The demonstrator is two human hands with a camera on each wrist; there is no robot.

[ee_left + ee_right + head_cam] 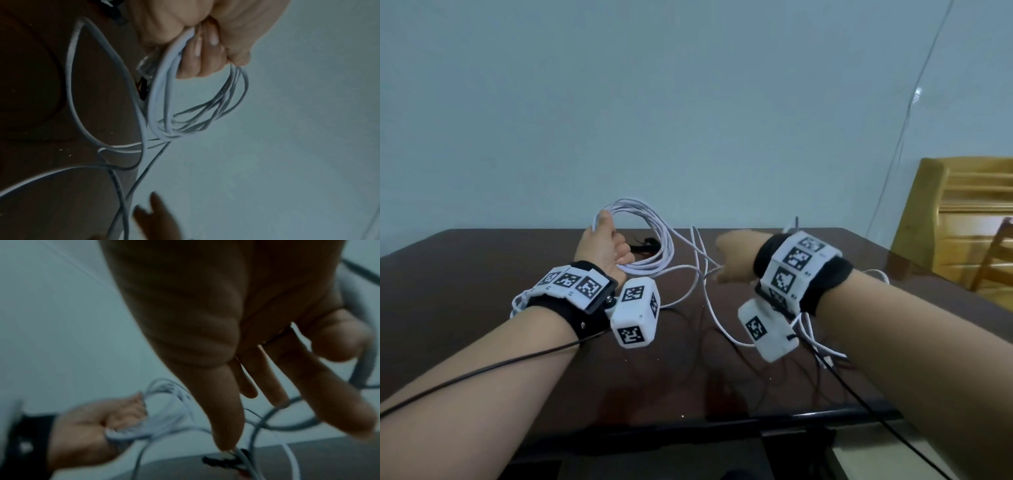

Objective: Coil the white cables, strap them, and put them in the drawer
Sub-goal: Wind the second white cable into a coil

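Right now the left hand (pixel 604 248) has its fingers curled tight round a bundle of white cable (pixel 654 236) loops, held up above the dark table (pixel 465 274). Its loose tail trails down past the right hand (pixel 732 262), whose fingers (pixel 228 410) are stretched out, gripping nothing. To coil well, I'd catch that tail close in and lay each loop the same size.

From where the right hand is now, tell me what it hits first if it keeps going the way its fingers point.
The right hand, fingers straight, points toward the left hand. First in that line are the loose white cable strands hanging between the hands, then the coil the left hand grips. Depth is unclear; one fingertip may already touch a strand.
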